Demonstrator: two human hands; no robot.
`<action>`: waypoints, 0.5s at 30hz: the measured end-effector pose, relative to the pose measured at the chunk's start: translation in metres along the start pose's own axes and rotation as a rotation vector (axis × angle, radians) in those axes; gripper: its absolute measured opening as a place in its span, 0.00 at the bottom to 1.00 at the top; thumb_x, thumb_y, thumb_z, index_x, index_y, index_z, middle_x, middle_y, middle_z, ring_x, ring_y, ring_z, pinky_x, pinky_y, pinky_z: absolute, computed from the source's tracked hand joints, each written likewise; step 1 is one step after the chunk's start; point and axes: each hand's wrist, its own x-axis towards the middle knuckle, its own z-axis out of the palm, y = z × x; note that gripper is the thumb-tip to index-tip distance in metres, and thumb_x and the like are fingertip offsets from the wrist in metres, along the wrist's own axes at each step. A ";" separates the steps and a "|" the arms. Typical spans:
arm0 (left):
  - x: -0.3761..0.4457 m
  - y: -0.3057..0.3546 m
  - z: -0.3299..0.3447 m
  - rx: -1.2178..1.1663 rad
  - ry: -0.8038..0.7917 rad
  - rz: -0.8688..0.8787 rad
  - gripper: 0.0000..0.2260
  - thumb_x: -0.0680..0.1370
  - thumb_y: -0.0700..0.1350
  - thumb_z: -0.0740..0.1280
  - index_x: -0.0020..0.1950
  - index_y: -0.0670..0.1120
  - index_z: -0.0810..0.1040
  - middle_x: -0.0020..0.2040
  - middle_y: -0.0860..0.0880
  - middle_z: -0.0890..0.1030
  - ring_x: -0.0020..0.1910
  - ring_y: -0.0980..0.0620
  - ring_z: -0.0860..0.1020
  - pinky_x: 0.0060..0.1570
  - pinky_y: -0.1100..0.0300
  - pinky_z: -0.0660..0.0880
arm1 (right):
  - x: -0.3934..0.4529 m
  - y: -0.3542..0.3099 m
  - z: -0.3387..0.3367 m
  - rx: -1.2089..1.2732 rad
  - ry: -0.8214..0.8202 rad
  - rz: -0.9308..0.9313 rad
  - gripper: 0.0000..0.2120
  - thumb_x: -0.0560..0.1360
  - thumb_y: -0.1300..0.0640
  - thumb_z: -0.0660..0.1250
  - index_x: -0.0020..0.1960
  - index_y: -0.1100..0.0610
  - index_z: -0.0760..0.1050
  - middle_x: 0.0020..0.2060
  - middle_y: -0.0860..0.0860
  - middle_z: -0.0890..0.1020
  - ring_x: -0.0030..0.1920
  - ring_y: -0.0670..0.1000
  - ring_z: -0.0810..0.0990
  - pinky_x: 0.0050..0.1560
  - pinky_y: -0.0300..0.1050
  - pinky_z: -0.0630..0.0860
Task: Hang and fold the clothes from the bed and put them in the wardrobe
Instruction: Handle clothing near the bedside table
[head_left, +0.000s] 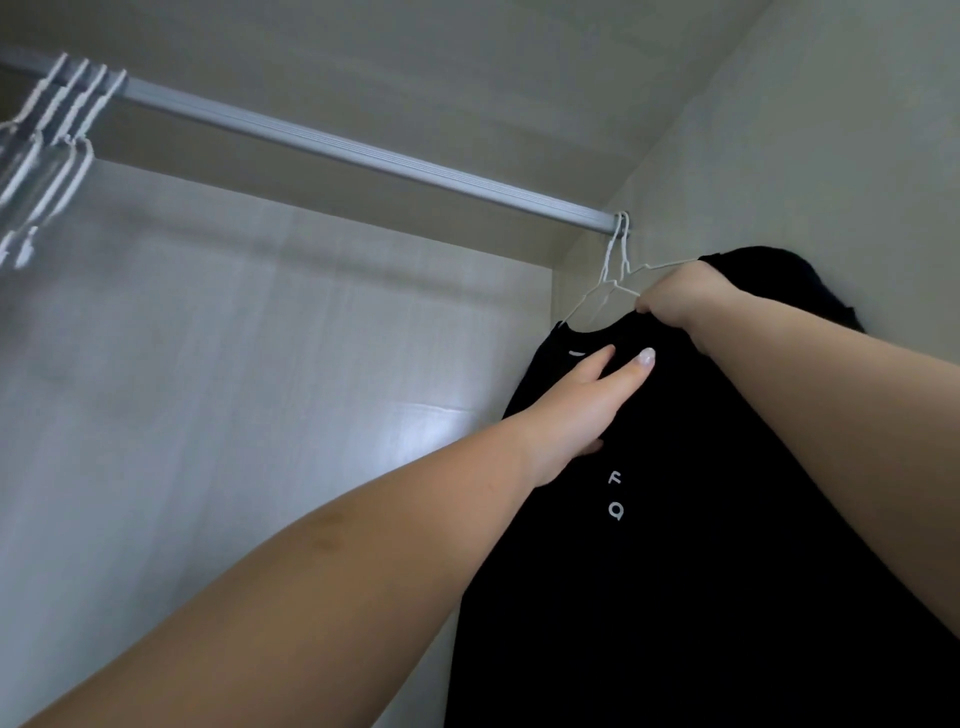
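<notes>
wardrobe rail (363, 150) runs across the top, black t-shirt (701, 519) hangs at its right end on a white wire hanger (608, 280), left hand (587, 405) lies flat on its chest, right hand (675, 296) pinches the collar, empty hangers (52, 145) at the rail's far left

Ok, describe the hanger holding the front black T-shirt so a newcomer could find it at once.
Follow the grey metal wardrobe rail to its right end by the side wall. Two white wire hangers hook there; the wanted one carries the black T-shirt with small white letters, under the right hand. The empty white hangers bunch at the rail's far left.
</notes>
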 end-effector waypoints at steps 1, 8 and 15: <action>0.000 0.000 0.000 -0.001 0.000 0.003 0.32 0.76 0.64 0.62 0.77 0.59 0.55 0.73 0.56 0.66 0.70 0.53 0.67 0.67 0.49 0.66 | -0.003 -0.003 -0.002 -0.123 0.015 -0.054 0.10 0.76 0.62 0.62 0.55 0.63 0.76 0.57 0.61 0.79 0.60 0.60 0.77 0.38 0.40 0.68; -0.018 0.007 -0.010 0.057 0.065 0.023 0.18 0.82 0.52 0.59 0.72 0.51 0.68 0.63 0.52 0.75 0.62 0.55 0.73 0.62 0.53 0.68 | -0.052 -0.014 -0.011 -0.651 0.295 -0.653 0.16 0.76 0.57 0.60 0.62 0.57 0.75 0.57 0.59 0.76 0.58 0.62 0.74 0.51 0.51 0.72; -0.075 -0.006 -0.054 -0.040 0.304 -0.066 0.09 0.81 0.48 0.61 0.59 0.49 0.76 0.55 0.52 0.81 0.57 0.56 0.78 0.64 0.51 0.72 | -0.128 -0.038 0.043 0.345 -0.052 -0.441 0.11 0.76 0.57 0.63 0.57 0.53 0.77 0.44 0.45 0.79 0.49 0.48 0.78 0.53 0.43 0.72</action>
